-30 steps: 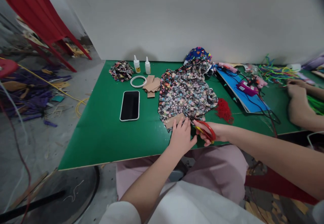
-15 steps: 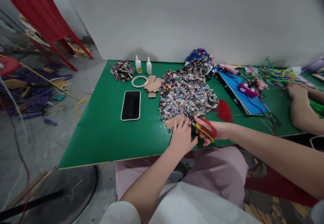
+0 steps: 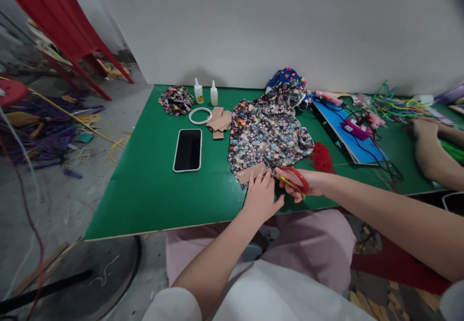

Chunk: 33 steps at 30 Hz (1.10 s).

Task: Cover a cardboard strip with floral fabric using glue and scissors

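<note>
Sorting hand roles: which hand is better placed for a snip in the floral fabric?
Right, most likely: the right hand holds the scissors, blades at the floral fabric's near edge, while the left hand presses the cardboard strip onto it.

Your scissors (image 3: 290, 183) have smooth, shiny plastic handles. The flowered cloth (image 3: 270, 130) in front of you is matt and rumpled, and the cardboard strip (image 3: 251, 173) on it is flat, with small glints towards one end. You have plain, matt cardboard pieces (image 3: 219, 122) beside a smooth white ring (image 3: 200, 123). Your phone (image 3: 187, 150) has a smooth, dark face. The green table top (image 3: 155, 195) looks smooth with a soft sheen; your red yarn (image 3: 322, 157) looks stringy and matt, the chair (image 3: 54, 21) smooth plastic.
</note>
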### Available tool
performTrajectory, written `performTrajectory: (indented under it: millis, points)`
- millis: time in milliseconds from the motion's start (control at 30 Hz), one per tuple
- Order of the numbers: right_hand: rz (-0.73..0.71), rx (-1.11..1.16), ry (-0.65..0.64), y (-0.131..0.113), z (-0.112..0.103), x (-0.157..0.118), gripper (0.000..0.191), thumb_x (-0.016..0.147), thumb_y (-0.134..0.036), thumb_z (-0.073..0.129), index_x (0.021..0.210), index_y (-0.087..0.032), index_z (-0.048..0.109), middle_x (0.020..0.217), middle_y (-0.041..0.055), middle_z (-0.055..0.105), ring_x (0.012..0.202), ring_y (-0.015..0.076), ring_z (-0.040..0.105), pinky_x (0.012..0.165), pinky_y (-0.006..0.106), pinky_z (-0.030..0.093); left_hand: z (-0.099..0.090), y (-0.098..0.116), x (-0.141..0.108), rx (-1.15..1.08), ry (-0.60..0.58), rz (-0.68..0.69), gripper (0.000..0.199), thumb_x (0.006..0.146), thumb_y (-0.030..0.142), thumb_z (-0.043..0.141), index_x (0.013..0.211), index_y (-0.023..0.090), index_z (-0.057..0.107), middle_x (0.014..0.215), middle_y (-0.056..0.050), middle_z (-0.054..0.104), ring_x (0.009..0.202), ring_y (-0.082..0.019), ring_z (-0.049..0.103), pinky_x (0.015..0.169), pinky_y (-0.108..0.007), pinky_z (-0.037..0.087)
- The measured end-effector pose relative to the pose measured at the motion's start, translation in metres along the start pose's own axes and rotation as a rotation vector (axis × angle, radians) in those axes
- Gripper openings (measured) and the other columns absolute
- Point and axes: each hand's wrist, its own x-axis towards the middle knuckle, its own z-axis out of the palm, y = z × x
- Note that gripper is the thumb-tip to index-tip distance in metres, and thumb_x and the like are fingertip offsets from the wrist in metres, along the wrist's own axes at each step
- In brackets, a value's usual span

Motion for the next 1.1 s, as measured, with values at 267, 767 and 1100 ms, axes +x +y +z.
performTrajectory:
  millis: [267, 767, 1100]
  points:
    - [0.034, -0.064, 0.023, -0.005, 0.005, -0.002, 0.053, 0.073, -0.069, 0.039, 0.066, -0.017, 0.042, 0.036, -0.0056, 0.04, 0.028, 0.005, 0.036, 0.034, 0.018, 0.036, 0.002, 0.0, -0.001, 0.002, 0.004, 0.005, 0.058, 0.08, 0.044, 0.042, 0.125, 0.009, 0.042, 0.136, -0.011, 0.041, 0.125, -0.029, 0.032, 0.105, -0.052, 0.021]
    - [0.077, -0.086, 0.017, -0.013, 0.004, -0.004, 0.07, 0.066, -0.081, 0.018, 0.065, -0.017, 0.046, 0.038, -0.0031, 0.041, 0.033, 0.0078, 0.04, 0.043, 0.026, 0.044, 0.002, -0.001, 0.0, -0.01, 0.015, 0.009, 0.057, 0.079, 0.044, 0.044, 0.123, 0.008, 0.044, 0.132, -0.013, 0.045, 0.125, -0.03, 0.032, 0.105, -0.054, 0.02]
    - [0.093, -0.165, 0.073, -0.022, 0.004, 0.002, 0.065, 0.071, -0.077, 0.022, 0.058, -0.018, 0.042, 0.034, -0.0025, 0.038, 0.028, 0.0083, 0.036, 0.036, 0.024, 0.04, 0.002, -0.001, 0.0, -0.014, 0.017, 0.009, 0.052, 0.078, 0.043, 0.045, 0.118, 0.009, 0.048, 0.13, -0.013, 0.046, 0.124, -0.03, 0.033, 0.105, -0.053, 0.021]
